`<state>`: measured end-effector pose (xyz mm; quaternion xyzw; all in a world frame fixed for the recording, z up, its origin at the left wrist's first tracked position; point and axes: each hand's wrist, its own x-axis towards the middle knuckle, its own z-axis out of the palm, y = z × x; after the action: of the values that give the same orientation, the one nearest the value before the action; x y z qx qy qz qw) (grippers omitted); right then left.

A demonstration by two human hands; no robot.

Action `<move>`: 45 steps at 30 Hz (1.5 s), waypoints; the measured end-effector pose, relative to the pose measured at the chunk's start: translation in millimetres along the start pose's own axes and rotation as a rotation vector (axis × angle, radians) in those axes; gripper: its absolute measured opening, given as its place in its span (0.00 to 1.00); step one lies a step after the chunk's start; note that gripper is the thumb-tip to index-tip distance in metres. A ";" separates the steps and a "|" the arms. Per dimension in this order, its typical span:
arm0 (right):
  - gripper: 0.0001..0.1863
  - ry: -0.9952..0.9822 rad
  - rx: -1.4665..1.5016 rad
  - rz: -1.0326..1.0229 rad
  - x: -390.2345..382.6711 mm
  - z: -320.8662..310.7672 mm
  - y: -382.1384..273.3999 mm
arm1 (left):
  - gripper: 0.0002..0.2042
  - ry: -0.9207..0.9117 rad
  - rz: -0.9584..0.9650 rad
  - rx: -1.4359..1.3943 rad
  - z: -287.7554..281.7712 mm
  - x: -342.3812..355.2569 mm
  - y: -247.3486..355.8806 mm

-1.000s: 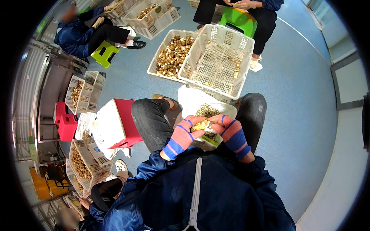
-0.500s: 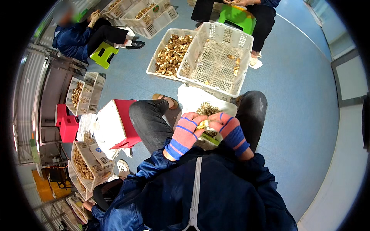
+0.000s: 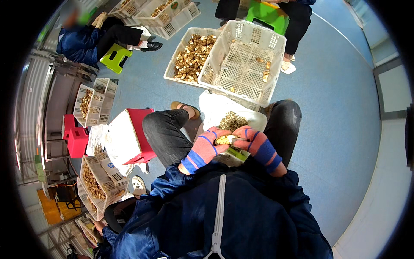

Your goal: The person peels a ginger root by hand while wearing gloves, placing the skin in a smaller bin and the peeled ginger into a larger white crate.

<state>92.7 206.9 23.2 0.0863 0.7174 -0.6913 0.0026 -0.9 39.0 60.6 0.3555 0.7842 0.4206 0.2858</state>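
My left hand, in a pink and blue striped knit glove, is closed on a pale yellow-brown mushroom. My right hand, gloved alike, is pinched at the mushroom's right end; what else its fingers grip is too small to make out. Both hands are over a white-lined container between my knees, with a pile of small greyish-beige scraps in it and a green strip below my fingers.
Ahead stand a crate of mushrooms and a crate holding few. A red box with white cloth is at my left, near more crates. Co-workers sit on stools around. A wall runs at right.
My hands have shifted slightly, and more of the mushroom shows than half a second ago. The seated co-worker at upper left brought the hands together near the knee.
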 end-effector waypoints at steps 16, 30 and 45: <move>0.12 0.021 0.553 0.308 8.4 -7.7 23.5 | 0.18 0.134 0.265 0.327 9.1 6.2 -8.8; 0.10 0.014 0.081 0.010 5.2 -7.3 13.3 | 0.20 -0.311 -0.238 -0.597 0.8 12.2 -33.6; 0.11 0.205 0.370 0.427 26.9 -9.3 140.8 | 0.15 0.159 -0.529 -1.646 -58.2 113.0 -146.2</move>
<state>85.2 223.5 -119.3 0.3034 0.5412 -0.7820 0.0599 -156.8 45.1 -54.3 -0.1890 0.3052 0.7975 0.4848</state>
